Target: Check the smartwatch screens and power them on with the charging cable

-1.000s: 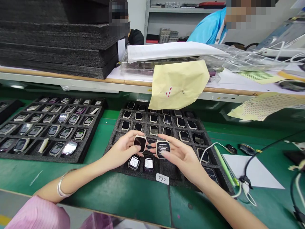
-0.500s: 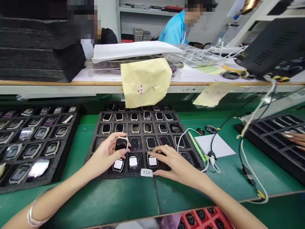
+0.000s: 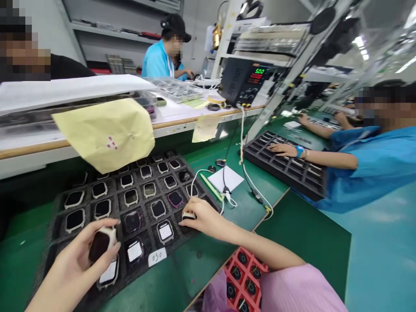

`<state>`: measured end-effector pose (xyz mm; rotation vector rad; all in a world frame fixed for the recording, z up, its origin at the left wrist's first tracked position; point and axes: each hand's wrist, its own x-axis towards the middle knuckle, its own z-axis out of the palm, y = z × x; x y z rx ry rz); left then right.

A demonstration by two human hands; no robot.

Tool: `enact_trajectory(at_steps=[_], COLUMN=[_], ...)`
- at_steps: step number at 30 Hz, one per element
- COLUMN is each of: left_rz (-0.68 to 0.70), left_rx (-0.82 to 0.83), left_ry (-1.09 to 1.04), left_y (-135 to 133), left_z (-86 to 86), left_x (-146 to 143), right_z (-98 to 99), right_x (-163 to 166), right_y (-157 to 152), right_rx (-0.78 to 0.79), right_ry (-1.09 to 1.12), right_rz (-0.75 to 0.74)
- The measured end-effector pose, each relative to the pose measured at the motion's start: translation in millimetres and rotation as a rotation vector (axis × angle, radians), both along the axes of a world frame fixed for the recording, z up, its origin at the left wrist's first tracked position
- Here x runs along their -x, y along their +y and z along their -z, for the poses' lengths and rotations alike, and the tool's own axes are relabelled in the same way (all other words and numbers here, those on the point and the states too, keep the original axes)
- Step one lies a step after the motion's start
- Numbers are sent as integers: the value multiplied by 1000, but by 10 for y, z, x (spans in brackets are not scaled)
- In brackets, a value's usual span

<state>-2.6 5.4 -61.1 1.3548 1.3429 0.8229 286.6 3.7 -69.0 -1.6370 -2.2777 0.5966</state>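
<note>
My left hand (image 3: 69, 262) grips a smartwatch (image 3: 98, 246) with a dark screen and pale case, raised above the near left of the black foam tray (image 3: 87, 212). Below it lies a watch with a lit white screen (image 3: 108, 274), partly hidden by my fingers. My right hand (image 3: 208, 219) pinches another pale-cased watch (image 3: 189, 215) at the tray's near right slot; its screen is mostly hidden. Between my hands, two watches with lit white screens (image 3: 165, 231) sit in the front row. A white label (image 3: 157, 257) marked 030 is on the tray's front edge.
Yellow paper (image 3: 107, 134) hangs from the shelf over the tray's back. A green pen (image 3: 211, 187), white paper (image 3: 232, 180) and cables lie to the right. Beyond, a co-worker's hand (image 3: 282, 149) rests on another black tray (image 3: 308, 186). A red tray (image 3: 246, 273) sits below the bench edge.
The head view has turned right, bringing a co-worker and the power supply display into sight. My right hand has moved to the tray's right corner slot and now pinches a watch there.
</note>
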Motion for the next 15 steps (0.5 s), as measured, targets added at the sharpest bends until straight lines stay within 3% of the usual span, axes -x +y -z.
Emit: enact_trajectory(at_steps=[3, 7, 11, 15], left_rz=[-8, 8, 66, 76], left_rx=[-24, -82, -156, -214], left_ry=[39, 77, 66, 12], left_y=[19, 40, 52, 112], left_z=[39, -108, -302, -329], left_x=[-8, -103, -203, -195], right_z=[-135, -314, -491, -556], right_x=[73, 330, 641, 844], right_y=[49, 201, 404, 549], right_rx=[21, 283, 381, 551], right_ry=[256, 953, 1064, 1152], right_rz=[-85, -90, -9, -47])
